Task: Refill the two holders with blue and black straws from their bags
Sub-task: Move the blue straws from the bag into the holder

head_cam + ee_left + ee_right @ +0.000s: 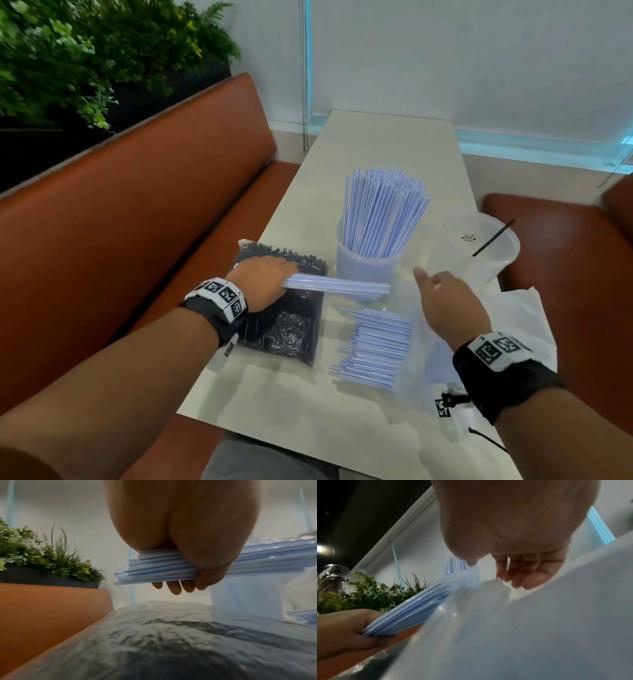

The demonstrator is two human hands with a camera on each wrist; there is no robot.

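On a pale worktop (387, 137), the left hand (263, 284) curls its fingers round a bundle of blue straws (342, 286), held level above the bag of black straws (284, 308) and just in front of a translucent holder (368, 263) packed with upright blue straws. The right hand (448, 305) hovers with fingers relaxed and loosely spread, holding nothing, over the clear bag of blue straws (376, 346). The second holder (493, 246), at the worktop's right edge, contains a single black straw (493, 238).
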